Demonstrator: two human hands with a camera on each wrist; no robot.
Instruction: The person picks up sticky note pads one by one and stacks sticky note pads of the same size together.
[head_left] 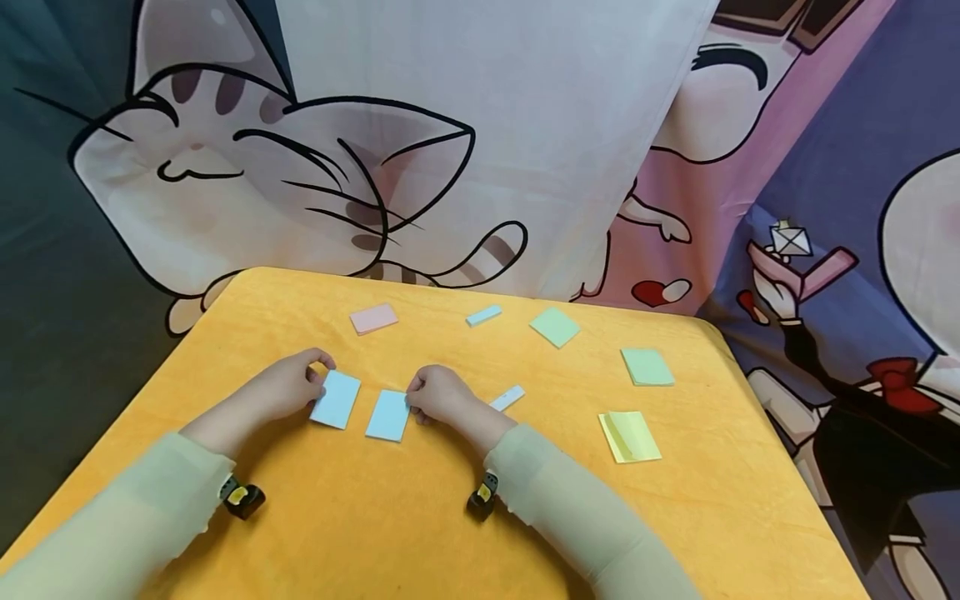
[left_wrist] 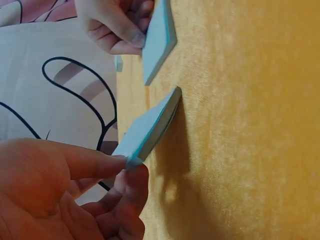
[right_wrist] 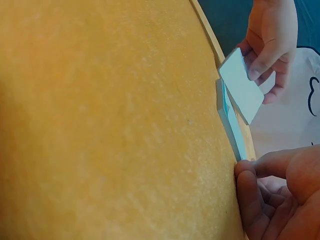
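Observation:
My left hand (head_left: 287,387) pinches one pad of blue sticky notes (head_left: 337,400) between thumb and fingers at its edge. In the left wrist view this left pad (left_wrist: 145,131) is tilted above the table, with its shadow beneath. A second blue pad (head_left: 387,416) lies just to the right, a small gap apart in the head view. The thumb and forefinger of my right hand (head_left: 444,395) pinch that pad's right edge. Seen from the right wrist, the right pad (right_wrist: 231,122) is low by the tabletop; whether it touches the cloth, I cannot tell.
On the yellow tabletop (head_left: 360,533) lie a pink pad (head_left: 373,318), a narrow blue strip (head_left: 483,315), two green pads (head_left: 555,327) and a yellow pad (head_left: 630,437). A pale strip (head_left: 507,397) lies beside my right wrist. A cartoon curtain (head_left: 525,167) hangs behind the table.

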